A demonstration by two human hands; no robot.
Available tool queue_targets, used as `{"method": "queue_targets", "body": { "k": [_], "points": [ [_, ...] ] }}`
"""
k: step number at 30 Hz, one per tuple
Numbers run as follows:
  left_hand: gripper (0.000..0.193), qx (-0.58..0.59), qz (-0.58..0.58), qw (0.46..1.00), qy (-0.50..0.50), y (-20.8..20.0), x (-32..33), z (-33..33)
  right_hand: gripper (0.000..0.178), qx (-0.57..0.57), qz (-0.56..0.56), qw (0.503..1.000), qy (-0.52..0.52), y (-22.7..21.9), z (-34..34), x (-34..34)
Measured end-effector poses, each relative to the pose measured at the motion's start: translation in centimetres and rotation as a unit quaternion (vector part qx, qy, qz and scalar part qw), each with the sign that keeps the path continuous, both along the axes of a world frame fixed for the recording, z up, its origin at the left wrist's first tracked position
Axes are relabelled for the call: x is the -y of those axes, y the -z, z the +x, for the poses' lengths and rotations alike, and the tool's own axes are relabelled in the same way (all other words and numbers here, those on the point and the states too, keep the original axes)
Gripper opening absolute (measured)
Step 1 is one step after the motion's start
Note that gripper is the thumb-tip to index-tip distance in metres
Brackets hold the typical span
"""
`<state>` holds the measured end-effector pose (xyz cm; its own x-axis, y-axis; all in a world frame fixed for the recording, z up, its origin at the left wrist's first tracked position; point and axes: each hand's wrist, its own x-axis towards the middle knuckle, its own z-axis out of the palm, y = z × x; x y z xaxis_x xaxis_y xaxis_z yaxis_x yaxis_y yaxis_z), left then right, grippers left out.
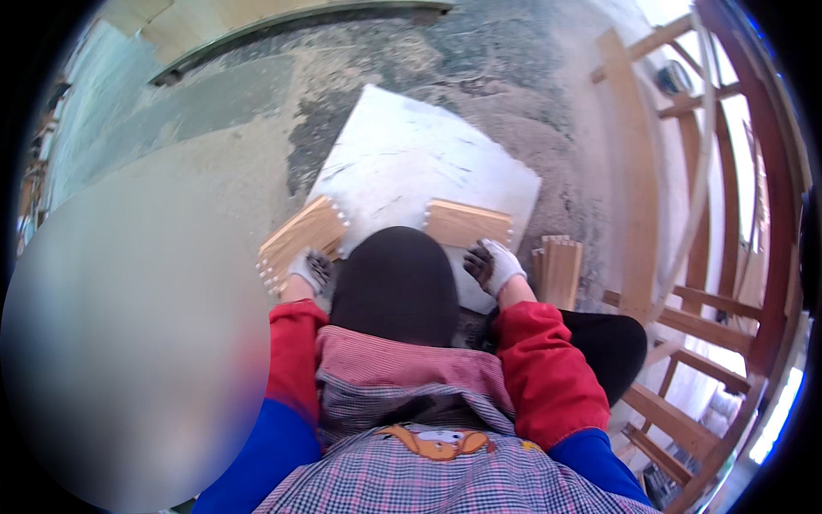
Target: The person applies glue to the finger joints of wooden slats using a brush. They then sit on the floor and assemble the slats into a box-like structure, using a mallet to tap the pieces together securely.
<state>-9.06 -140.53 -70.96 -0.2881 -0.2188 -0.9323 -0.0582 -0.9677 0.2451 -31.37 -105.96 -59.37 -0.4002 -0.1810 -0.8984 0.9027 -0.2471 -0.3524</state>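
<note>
A wooden board (300, 236) lies tilted at the left, its two short ends lined with small white dots. My left hand (312, 271), in a white glove with dark finger pads, is closed on its near edge. Another short wooden board (467, 223) lies at the right, with similar white dots along its ends. Against its near right corner is my right hand (495, 266), gloved alike, fingers curled; what they hold, if anything, is hidden. Both boards overlap a pale flat sheet (411, 154) on the floor. My dark-clad knee (394, 287) rises between the hands.
A stack of short wooden boards (561, 270) stands right of my right hand. Wooden framing (702, 325) and a long leaning plank (632, 171) line the right side. A large panel (231, 30) sits at the far left. The lower left is blurred.
</note>
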Motion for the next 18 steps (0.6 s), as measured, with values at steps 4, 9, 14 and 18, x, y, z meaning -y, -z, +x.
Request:
{"method": "queue_targets", "body": {
  "k": [4, 9, 14, 18],
  "points": [
    [0.021, -0.195, -0.321, 0.920, 0.107, -18.5, -2.7, -11.4, 0.020, -0.123, -0.077, 0.988, 0.053, -5.4, -3.3, -1.0],
    [0.043, -0.560, -0.563, 0.596, 0.119, -37.4, -4.5, -11.4, 0.017, -0.282, -0.158, 0.945, 0.040, -17.6, -3.6, -4.6],
    [0.042, -0.514, -0.641, 0.555, 0.128, -42.3, -5.4, -6.1, 0.021, -0.357, -0.139, 0.924, 0.015, -23.4, -1.7, -11.1],
    [0.040, -0.465, -0.662, 0.563, 0.166, -43.6, -7.4, -3.0, 0.023, -0.370, -0.229, 0.894, 0.104, -21.1, -0.5, -17.3]
  ]
}}
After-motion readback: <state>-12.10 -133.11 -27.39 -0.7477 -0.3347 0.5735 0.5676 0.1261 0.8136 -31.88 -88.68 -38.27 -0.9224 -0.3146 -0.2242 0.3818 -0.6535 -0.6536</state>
